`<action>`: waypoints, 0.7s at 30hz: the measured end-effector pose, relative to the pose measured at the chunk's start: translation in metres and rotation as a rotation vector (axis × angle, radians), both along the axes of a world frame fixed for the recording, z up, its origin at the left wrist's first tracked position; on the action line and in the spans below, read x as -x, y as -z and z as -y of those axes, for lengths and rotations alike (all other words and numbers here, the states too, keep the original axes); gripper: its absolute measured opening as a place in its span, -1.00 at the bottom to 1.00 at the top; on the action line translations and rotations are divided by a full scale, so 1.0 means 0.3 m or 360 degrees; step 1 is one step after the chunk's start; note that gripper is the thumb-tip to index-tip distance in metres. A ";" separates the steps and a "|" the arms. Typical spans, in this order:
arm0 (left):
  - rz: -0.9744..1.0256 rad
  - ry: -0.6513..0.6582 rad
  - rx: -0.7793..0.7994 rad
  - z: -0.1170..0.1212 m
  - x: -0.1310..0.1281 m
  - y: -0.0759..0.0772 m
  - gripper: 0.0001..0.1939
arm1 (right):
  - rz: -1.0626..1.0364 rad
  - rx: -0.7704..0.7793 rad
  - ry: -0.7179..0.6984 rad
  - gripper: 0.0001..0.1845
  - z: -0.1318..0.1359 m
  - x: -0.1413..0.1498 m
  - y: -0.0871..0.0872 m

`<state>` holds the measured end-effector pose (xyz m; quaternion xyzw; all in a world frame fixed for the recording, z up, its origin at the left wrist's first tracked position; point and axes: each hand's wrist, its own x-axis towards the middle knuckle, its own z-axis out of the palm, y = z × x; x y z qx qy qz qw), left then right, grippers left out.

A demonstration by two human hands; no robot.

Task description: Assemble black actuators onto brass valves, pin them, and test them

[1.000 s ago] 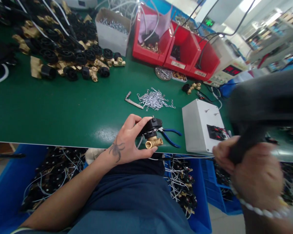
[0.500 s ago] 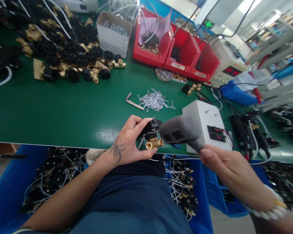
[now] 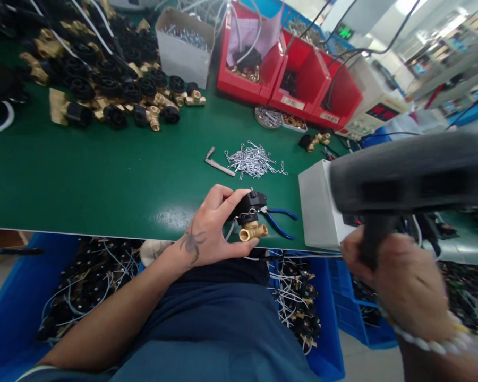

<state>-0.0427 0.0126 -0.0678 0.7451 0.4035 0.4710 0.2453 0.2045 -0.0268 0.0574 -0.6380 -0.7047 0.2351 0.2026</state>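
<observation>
My left hand (image 3: 213,228) is closed round a brass valve (image 3: 253,232) with a black housing on top, at the table's front edge. A bent wire clip (image 3: 247,213) shows where the black part meets the brass. Blue-handled pliers (image 3: 281,216) lie just right of the valve, their jaws partly hidden by it. Gripped by its handle, a black hammer (image 3: 410,172) is raised in my right hand (image 3: 406,270), blurred by motion and apart from the valve. Loose wire clips (image 3: 253,161) lie piled beyond my left hand, beside a thin bent metal piece (image 3: 220,165).
A grey box (image 3: 321,207) stands right of the pliers, partly covered by the hammer. Black-capped brass valves (image 3: 115,95) crowd the back left. Red bins (image 3: 292,101) and a white carton (image 3: 183,58) line the back. Blue crates (image 3: 330,318) with wired parts sit below the table.
The hammer was raised at the right, came down to the left against or close to the valve's black housing, and is now back up at the right. My left hand keeps its hold.
</observation>
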 end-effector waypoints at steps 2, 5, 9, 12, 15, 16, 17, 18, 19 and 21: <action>0.0006 -0.0002 0.0016 0.000 0.000 -0.001 -0.31 | 0.0068 0.0247 -0.0148 -0.23 -0.008 0.012 0.018; -0.0026 0.0015 0.0059 0.001 0.001 -0.009 -0.31 | -0.0035 0.0385 -0.0203 -0.27 -0.026 0.038 0.033; 0.0001 0.0024 0.0089 0.005 -0.005 -0.010 -0.28 | -0.0335 0.0194 -0.0048 -0.63 -0.062 0.094 0.052; 0.0121 0.0032 0.0096 0.005 -0.013 0.001 -0.34 | -0.0377 0.0108 -0.0087 -0.81 -0.100 0.147 0.091; 0.0147 0.0017 0.0044 0.006 -0.018 0.011 -0.38 | -0.0343 0.0028 -0.0168 -0.85 -0.127 0.190 0.131; 0.0139 0.0011 0.0028 0.006 -0.019 0.013 -0.37 | -0.0315 0.0005 -0.0180 -0.86 -0.131 0.199 0.139; 0.0127 0.0005 0.0014 0.007 -0.021 0.014 -0.37 | -0.0276 -0.0021 -0.0189 -0.86 -0.131 0.206 0.144; 0.0113 0.0000 0.0002 0.009 -0.023 0.014 -0.37 | -0.0230 -0.0050 -0.0196 -0.87 -0.130 0.210 0.146; 0.0097 -0.0005 -0.0012 0.010 -0.025 0.014 -0.37 | -0.0175 -0.0077 -0.0208 -0.89 -0.128 0.213 0.144; 0.0057 -0.0009 -0.0039 0.013 -0.030 0.013 -0.39 | -0.0037 -0.0144 -0.0240 -0.91 -0.122 0.215 0.136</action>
